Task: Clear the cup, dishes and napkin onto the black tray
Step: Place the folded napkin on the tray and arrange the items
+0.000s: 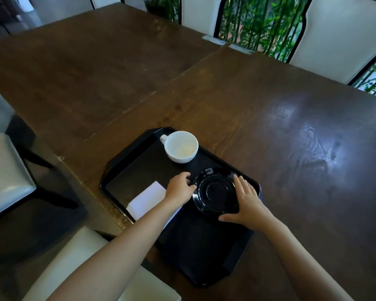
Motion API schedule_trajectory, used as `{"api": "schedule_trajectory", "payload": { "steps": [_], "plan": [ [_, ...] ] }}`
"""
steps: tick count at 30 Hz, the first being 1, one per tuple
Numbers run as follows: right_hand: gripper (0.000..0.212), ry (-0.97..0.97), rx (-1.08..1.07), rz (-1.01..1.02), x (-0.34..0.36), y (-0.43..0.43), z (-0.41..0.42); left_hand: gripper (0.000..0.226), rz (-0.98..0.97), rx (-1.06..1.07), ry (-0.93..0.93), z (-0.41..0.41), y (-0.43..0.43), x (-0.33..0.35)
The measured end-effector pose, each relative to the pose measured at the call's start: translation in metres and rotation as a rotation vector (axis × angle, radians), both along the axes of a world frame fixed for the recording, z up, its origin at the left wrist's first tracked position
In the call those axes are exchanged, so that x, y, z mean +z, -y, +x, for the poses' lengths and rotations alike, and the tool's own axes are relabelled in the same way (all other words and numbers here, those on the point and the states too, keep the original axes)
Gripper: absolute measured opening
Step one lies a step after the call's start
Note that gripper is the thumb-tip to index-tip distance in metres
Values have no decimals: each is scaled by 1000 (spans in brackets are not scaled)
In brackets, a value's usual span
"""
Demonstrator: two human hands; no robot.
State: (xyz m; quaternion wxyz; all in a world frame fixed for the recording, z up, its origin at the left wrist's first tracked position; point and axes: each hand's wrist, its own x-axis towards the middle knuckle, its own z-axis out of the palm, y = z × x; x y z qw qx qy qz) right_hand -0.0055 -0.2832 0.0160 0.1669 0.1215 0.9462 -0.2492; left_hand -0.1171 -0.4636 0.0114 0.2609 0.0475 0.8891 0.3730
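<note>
Black saucer (215, 191) sat on the black tray (139, 168) between both hands. The left hand (179, 187) and right hand (246, 203) touched its edges, fingers spread. A quick push could knock the white cup (181, 146) just beyond them.

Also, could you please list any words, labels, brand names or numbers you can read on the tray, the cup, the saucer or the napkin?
None: no readable text shows in this view.
White cup: plain, no logo or print visible.
Black saucer: plain glossy surface, no marking.
White napkin: blank on the part that shows.
Black tray: no label or embossing can be made out.
</note>
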Motion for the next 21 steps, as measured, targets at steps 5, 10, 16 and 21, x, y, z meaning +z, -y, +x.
{"api": "schedule_trajectory", "payload": {
  "steps": [5,10,16,21],
  "plan": [
    [131,-38,-35,6,-5,12,1,42,16,61,1,1,-2,-1],
    [130,-47,-41,-7,-4,13,-5,39,62,95,2,-5,0,-2],
    [128,-31,-37,-3,-5,10,-5,38,77,52,-11,-2,7,3],
    [118,-78,-70,47,4,13,5,37,-92,-60,-375,11,54,9]
  ]
}}
